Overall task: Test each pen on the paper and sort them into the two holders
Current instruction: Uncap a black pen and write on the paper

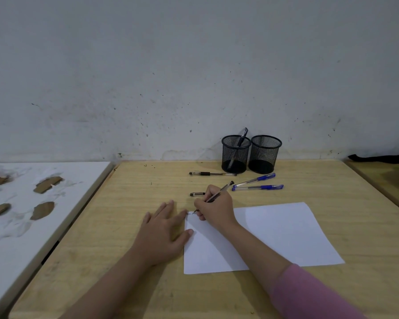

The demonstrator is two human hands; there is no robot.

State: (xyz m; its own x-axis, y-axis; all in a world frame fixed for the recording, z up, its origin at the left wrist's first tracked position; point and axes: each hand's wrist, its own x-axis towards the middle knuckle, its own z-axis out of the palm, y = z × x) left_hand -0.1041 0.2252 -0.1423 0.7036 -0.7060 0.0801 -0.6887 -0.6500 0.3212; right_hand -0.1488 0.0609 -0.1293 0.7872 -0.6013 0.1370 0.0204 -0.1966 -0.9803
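Observation:
My right hand (215, 207) grips a black pen (224, 188) with its tip on the top left corner of the white paper (281, 231), beside a small scribble. My left hand (164, 229) lies flat, fingers spread, on the paper's left edge. Two black mesh holders stand at the back: the left holder (236, 155) has one dark pen in it, the right holder (265, 154) looks empty. A black pen (212, 173) lies in front of the left holder. Two blue pens (255, 180) (258, 187) lie to the right. A black cap (196, 194) shows behind my right hand.
The wooden table (124, 203) ends at a grey wall behind the holders. A white board (21, 203) with brown patches lies to the left, slightly lower. Another wooden surface (389, 178) with a dark object is at the far right.

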